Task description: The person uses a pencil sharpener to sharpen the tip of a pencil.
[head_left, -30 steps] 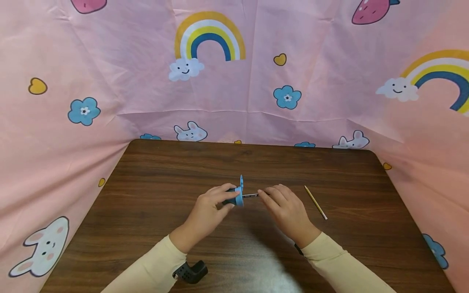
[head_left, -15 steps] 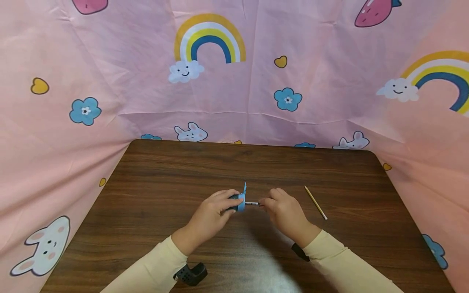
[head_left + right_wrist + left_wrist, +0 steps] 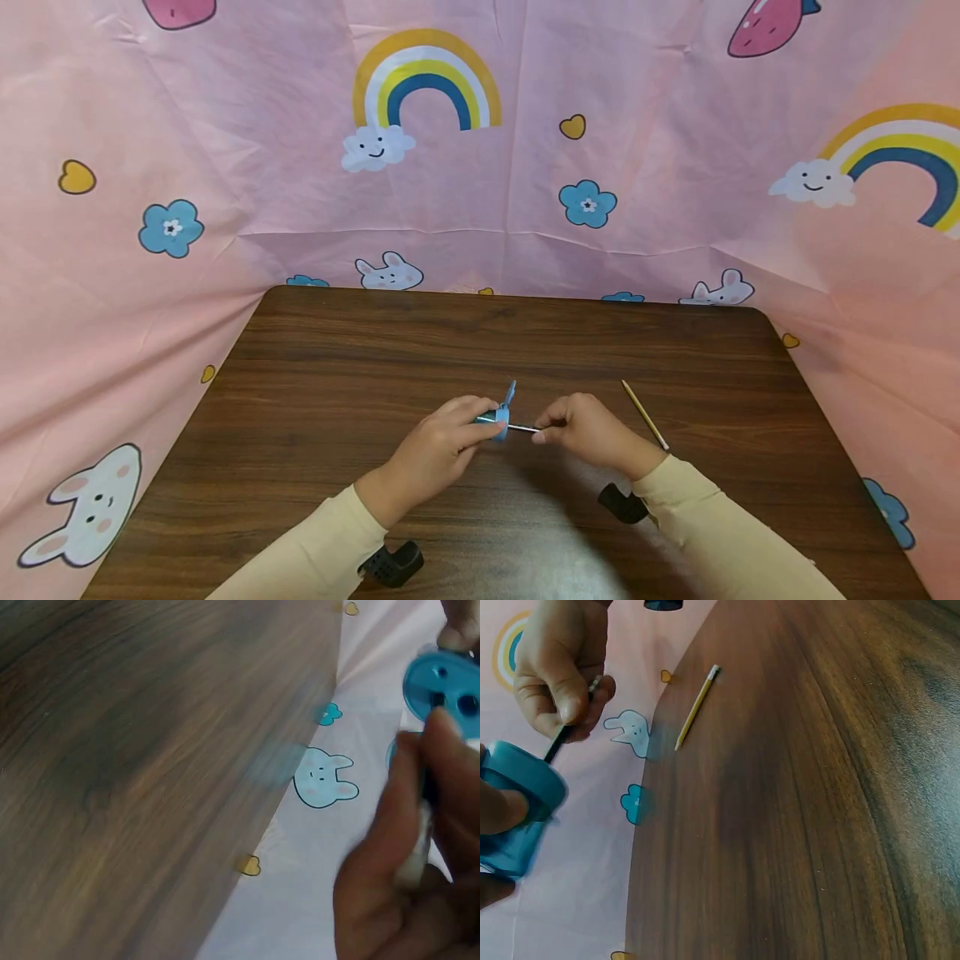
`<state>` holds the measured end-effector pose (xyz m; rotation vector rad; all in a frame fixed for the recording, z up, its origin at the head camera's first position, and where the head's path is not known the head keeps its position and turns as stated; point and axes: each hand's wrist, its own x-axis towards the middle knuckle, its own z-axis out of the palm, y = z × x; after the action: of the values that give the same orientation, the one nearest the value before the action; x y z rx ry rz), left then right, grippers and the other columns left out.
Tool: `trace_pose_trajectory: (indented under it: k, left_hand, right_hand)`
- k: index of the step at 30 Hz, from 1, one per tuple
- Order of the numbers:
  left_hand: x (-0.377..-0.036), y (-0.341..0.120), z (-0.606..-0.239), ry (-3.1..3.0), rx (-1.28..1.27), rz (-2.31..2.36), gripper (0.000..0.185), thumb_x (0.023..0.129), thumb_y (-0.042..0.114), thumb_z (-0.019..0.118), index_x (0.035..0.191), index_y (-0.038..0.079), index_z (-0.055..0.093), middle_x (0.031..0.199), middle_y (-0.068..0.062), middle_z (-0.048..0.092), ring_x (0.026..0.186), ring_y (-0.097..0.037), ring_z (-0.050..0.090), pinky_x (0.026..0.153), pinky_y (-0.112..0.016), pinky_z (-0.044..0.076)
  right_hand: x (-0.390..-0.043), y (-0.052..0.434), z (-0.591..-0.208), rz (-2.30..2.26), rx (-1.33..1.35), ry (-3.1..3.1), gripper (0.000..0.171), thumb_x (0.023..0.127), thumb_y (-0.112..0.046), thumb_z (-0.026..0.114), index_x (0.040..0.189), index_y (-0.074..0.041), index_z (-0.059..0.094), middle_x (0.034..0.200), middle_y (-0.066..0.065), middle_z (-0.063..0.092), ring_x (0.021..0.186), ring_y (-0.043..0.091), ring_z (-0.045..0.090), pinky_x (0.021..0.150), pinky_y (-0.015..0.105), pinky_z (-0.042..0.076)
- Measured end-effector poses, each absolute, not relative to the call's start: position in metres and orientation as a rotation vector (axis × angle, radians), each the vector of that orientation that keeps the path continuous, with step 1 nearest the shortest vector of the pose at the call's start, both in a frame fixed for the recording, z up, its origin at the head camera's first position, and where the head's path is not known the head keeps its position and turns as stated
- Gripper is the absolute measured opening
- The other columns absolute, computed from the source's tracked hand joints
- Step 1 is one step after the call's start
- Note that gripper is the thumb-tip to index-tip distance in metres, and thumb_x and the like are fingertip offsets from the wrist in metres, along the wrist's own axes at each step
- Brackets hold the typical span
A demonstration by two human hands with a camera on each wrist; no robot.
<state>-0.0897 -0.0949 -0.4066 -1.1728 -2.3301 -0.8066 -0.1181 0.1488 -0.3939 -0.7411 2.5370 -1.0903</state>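
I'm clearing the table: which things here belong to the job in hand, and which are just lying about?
In use:
Blue pencil sharpener, in the left hand
Dark pencil, pinched by the right hand, end at the sharpener

Lying about:
Yellow pencil, on the table

Glare whitens the near middle of the dark brown wood-grain table (image 3: 337,350), beside a soft shadow below the bare right hand (image 3: 592,429), whose fingers (image 3: 386,817) blur in the right wrist view.

Dark pencil (image 3: 522,428), one end hidden by blue sharpener (image 3: 531,769)
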Motion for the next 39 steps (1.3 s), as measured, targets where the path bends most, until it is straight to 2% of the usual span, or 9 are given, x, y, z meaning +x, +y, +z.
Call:
trace_pose_trajectory:
  k: [4,7,12,18,23,26,31,33,39]
  left_hand:
    - [-0.091,-0.093,-0.409,-2.254,-1.210,-0.793,0.039,0.070,-0.013,0.079,0.104,0.007,0.075,0.114,-0.010,0.067,0.108,-0.026,0.061,0.089,-0.028,0.054]
    - [-0.092,-0.092,-0.411,-2.283,-1.182,-0.821,0.038,0.072,-0.012,0.077,0.105,0.006,0.075,0.114,-0.010,0.067,0.110,-0.025,0.060,0.090,-0.028,0.054]
    - [-0.092,-0.089,-0.413,-2.384,-1.058,-0.922,0.034,0.076,-0.008,0.077,0.107,0.006,0.075,0.118,-0.009,0.066,0.114,-0.025,0.059,0.090,-0.029,0.054]
    - [-0.093,-0.090,-0.412,-2.441,-0.970,-1.004,0.038,0.076,-0.008,0.077,0.111,0.006,0.074,0.121,-0.009,0.065,0.116,-0.025,0.059,0.090,-0.033,0.054]
    - [-0.094,-0.090,-0.408,-2.498,-0.903,-1.086,0.038,0.077,-0.008,0.075,0.112,0.007,0.073,0.124,-0.008,0.064,0.117,-0.025,0.059,0.089,-0.033,0.055]
    - [-0.094,-0.090,-0.406,-2.523,-0.857,-1.151,0.038,0.078,-0.008,0.075,0.112,0.007,0.073,0.125,-0.008,0.063,0.116,-0.025,0.059,0.083,-0.031,0.057]
    - [-0.093,-0.089,-0.401,-2.552,-0.807,-1.225,0.038,0.078,-0.006,0.075,0.114,0.008,0.073,0.126,-0.007,0.063,0.110,-0.023,0.062,0.068,-0.023,0.054]
    - [-0.092,-0.088,-0.399,-2.561,-0.799,-1.239,0.038,0.079,-0.006,0.075,0.114,0.008,0.073,0.126,-0.007,0.063,0.108,-0.022,0.062,0.067,-0.022,0.054]
    - [-0.090,-0.087,-0.397,-2.575,-0.808,-1.268,0.038,0.079,-0.005,0.075,0.115,0.007,0.072,0.126,-0.007,0.063,0.107,-0.022,0.062,0.067,-0.022,0.053]
  right_hand:
    - [-0.124,0.154,-0.395,-1.173,-0.628,2.360,0.012,0.086,-0.013,0.072,0.086,-0.001,0.076,0.064,-0.004,0.063,0.058,0.005,0.047,0.051,0.022,0.042]
    - [-0.126,0.154,-0.395,-1.138,-0.645,2.389,0.015,0.087,-0.014,0.071,0.089,0.000,0.076,0.069,-0.004,0.064,0.061,0.005,0.051,0.054,0.022,0.044]
    - [-0.120,0.148,-0.395,-0.952,-0.687,2.623,0.025,0.091,-0.021,0.069,0.108,-0.003,0.072,0.095,0.000,0.068,0.083,0.010,0.061,0.068,0.028,0.052]
    - [-0.107,0.143,-0.398,-0.743,-0.868,2.982,0.050,0.082,-0.028,0.078,0.126,-0.008,0.065,0.107,0.003,0.063,0.096,0.018,0.061,0.077,0.035,0.055]
    - [-0.105,0.146,-0.407,-0.656,-1.237,3.277,0.053,0.074,-0.024,0.085,0.121,-0.007,0.067,0.110,0.008,0.062,0.097,0.022,0.060,0.075,0.034,0.055]
    - [-0.107,0.148,-0.414,-0.648,-1.463,3.365,0.051,0.072,-0.019,0.086,0.118,-0.005,0.068,0.109,0.010,0.062,0.097,0.025,0.062,0.080,0.037,0.055]
    - [-0.108,0.149,-0.423,-0.548,-1.683,3.452,0.024,0.095,-0.020,0.063,0.113,-0.005,0.069,0.105,0.010,0.064,0.096,0.027,0.063,0.085,0.039,0.054]
    - [-0.108,0.149,-0.426,-0.541,-1.744,3.480,0.026,0.102,-0.019,0.051,0.109,-0.004,0.071,0.101,0.010,0.065,0.092,0.026,0.064,0.082,0.038,0.055]
    - [-0.107,0.145,-0.432,-0.590,-1.784,3.548,0.028,0.102,-0.015,0.048,0.097,-0.003,0.073,0.084,0.006,0.062,0.072,0.019,0.059,0.063,0.030,0.053]
